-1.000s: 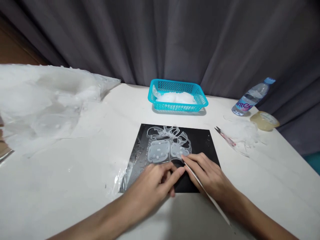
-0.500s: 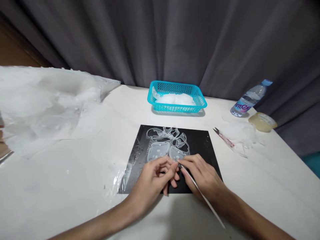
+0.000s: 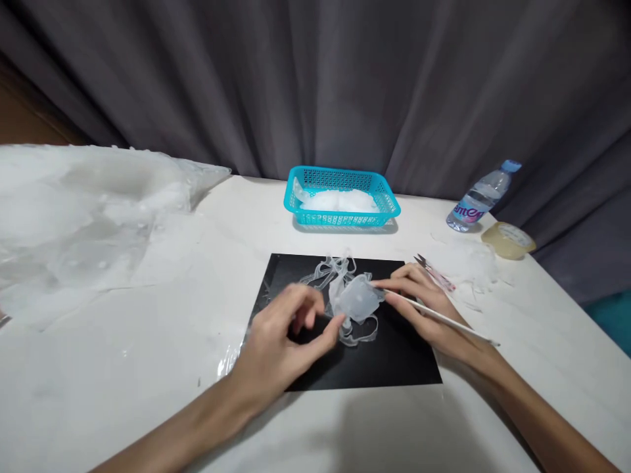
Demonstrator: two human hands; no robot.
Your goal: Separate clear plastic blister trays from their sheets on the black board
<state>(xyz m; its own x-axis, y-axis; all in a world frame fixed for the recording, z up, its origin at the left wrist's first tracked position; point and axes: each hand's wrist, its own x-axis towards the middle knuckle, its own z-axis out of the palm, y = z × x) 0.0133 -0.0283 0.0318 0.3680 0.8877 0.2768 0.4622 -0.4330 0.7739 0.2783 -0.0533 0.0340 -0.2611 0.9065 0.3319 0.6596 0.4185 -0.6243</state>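
Observation:
A translucent, soft-looking piece (image 3: 359,299) with rounded panels and thin looping strips is bunched over a black mat (image 3: 394,358). My right hand (image 3: 419,302) grips a thin white stick (image 3: 451,322), which slants back across that hand; its front end is at the piece, where the fingertips also touch. My left hand (image 3: 290,335) is to the left of the piece, thumb and fingers apart. Its thumb tip is at the lower edge of the piece, and I see nothing held in it.
A blue basket (image 3: 342,220) with white fluffy material (image 3: 340,201) stands behind the mat. Small scissors (image 3: 434,272), white scraps (image 3: 466,259), a tape roll (image 3: 509,240) and a water bottle (image 3: 480,200) are on the right. A large clear bag (image 3: 98,210) lies at left.
The translucent piece, earlier spread flat, is now gathered and partly turned. My left hand has opened and moved left. My right hand has moved right and up with the stick.

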